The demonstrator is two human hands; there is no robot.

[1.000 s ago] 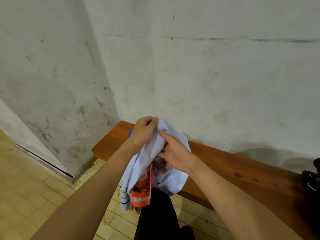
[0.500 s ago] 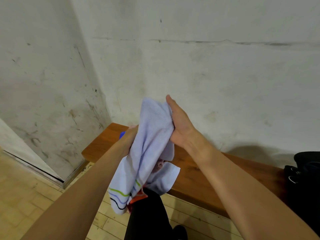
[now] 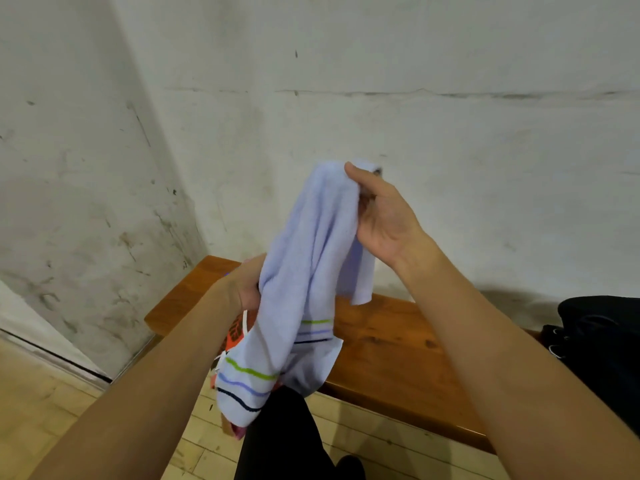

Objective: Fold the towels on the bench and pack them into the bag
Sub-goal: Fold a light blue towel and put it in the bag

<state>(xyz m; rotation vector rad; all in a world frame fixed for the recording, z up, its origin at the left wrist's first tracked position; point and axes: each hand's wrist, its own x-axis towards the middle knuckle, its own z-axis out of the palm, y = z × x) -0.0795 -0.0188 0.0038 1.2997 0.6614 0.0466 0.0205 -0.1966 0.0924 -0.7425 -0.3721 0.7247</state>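
Scuffed white wall (image 3: 415,133) rose behind wooden bench (image 3: 391,344). Right hand (image 3: 384,216) pinched top edge of pale blue towel (image 3: 311,258), raised above bench. Left hand (image 3: 247,284), lower, gripped bunched towel and orange-patterned cloth (image 3: 237,336). Striped towel ends hung over bench's front edge. Black bag (image 3: 602,344) sat at bench's right end.

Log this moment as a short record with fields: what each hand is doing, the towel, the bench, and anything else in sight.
right hand: raised, pinches the top edge of the pale blue towel
left hand: lower, grips the towel's bunched middle
towel: hangs in the air, unfolded, striped ends at the bottom
orange cloth: partly hidden behind the towel
wooden bench: against the wall
black item: on the bench's right end, possibly the bag
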